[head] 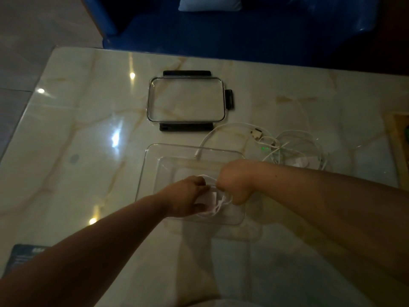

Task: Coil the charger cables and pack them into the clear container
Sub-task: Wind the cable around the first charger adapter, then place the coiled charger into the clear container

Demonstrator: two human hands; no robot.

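Partly done: setting one coiled charger cable into clear container, left hand and right hand both clenched around it. Left to coil: tangled cables at right.

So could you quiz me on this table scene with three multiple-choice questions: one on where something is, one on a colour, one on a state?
1. Where is the lid relative to the container?
A. Fastened on it
B. Flat on the table beyond it
C. On the blue seat

2. What colour are the loose cables to the right of the container?
A. Black
B. Red
C. White

3. What state is the container in?
A. Open, with both hands inside
B. Closed
C. Tipped over

Answers:
1 B: the lid lies alone past the far rim.
2 C: the tangle shows white.
3 A: the left hand and right hand hold a white charger inside it.
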